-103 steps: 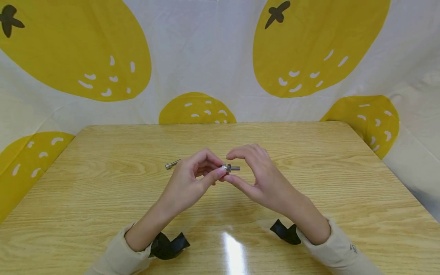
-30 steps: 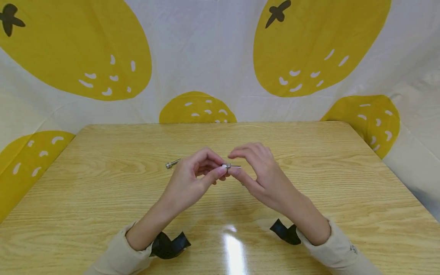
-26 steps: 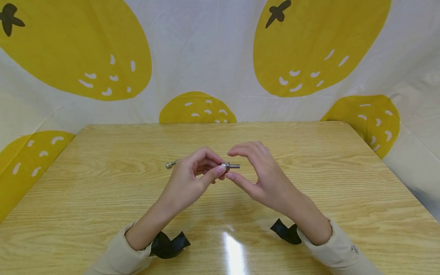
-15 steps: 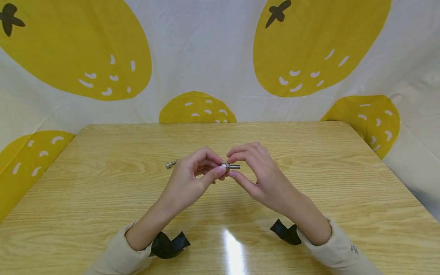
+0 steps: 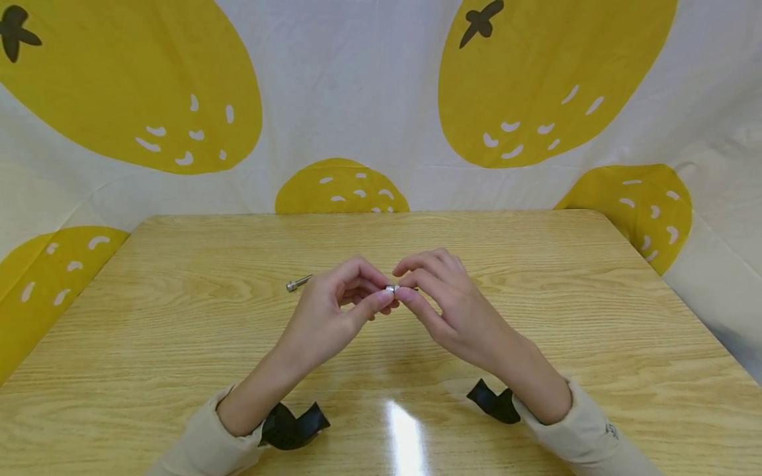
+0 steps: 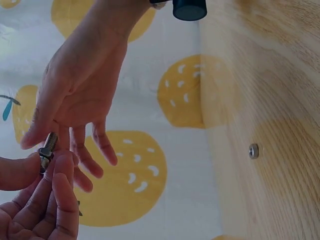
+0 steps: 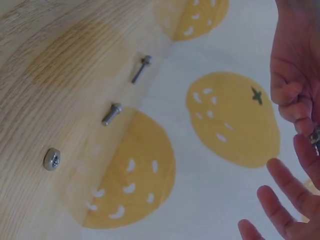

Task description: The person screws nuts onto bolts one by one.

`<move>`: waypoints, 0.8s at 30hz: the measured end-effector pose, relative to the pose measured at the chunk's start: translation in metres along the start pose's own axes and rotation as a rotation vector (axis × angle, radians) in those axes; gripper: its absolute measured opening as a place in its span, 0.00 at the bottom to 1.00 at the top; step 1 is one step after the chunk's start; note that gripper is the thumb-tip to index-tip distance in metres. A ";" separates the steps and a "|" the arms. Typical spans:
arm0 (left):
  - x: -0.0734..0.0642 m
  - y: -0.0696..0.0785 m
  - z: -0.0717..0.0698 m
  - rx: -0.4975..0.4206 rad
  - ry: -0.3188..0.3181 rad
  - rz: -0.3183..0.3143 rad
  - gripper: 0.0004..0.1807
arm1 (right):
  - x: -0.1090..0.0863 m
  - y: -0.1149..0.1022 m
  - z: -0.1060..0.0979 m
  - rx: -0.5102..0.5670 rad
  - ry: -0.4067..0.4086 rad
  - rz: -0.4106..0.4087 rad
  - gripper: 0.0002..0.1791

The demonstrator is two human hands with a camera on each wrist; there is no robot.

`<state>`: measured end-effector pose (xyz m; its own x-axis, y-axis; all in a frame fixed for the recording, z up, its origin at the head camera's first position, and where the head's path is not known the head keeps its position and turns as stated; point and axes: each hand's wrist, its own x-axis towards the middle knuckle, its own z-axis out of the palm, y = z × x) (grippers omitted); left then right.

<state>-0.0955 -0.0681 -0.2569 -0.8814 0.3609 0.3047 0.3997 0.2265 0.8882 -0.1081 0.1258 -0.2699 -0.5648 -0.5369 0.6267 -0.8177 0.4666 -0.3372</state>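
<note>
In the head view my left hand (image 5: 333, 311) pinches a metal bolt (image 5: 389, 289) by its head between thumb and fingers, above the table. The bolt lies level, its threaded end pointing right. A nut (image 6: 44, 152) sits on the thread close to the head, as the left wrist view shows. My right hand (image 5: 440, 301) meets it from the right, thumb and index finger pinching at the nut and covering most of the thread. Its other fingers are spread out in the right wrist view. There, the held bolt (image 7: 316, 139) is partly cut off at the right edge.
A loose socket-head bolt (image 5: 297, 284) lies on the wooden table (image 5: 178, 344) left of my hands. The right wrist view shows two bolts, one slimmer (image 7: 142, 68) and one shorter (image 7: 112, 114), and a loose nut (image 7: 51, 159). A patterned cloth (image 5: 351, 99) hangs behind the table.
My right thumb and index finger have repeatedly parted from and closed back onto the nut, now covering the thread that showed half a second ago. The left hand stays in place.
</note>
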 end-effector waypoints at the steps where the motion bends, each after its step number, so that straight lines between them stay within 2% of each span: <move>1: 0.000 0.000 0.000 0.005 0.002 0.003 0.03 | 0.000 0.000 -0.001 0.000 -0.006 0.008 0.18; 4: 0.000 -0.001 0.000 0.017 0.006 0.010 0.03 | 0.000 -0.001 -0.002 0.014 -0.008 0.005 0.20; 7: 0.000 -0.001 0.000 0.024 0.009 0.014 0.03 | 0.001 -0.001 -0.003 0.028 0.013 -0.033 0.21; 13: 0.001 -0.002 0.000 0.010 0.014 0.015 0.03 | 0.003 -0.001 -0.003 0.021 0.062 -0.104 0.13; 24: 0.001 -0.002 0.000 0.007 0.012 0.012 0.03 | 0.002 -0.001 -0.002 0.003 0.077 -0.094 0.17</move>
<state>-0.0970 -0.0687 -0.2586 -0.8793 0.3532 0.3196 0.4124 0.2286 0.8819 -0.1080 0.1257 -0.2664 -0.4750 -0.5226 0.7080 -0.8672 0.4145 -0.2758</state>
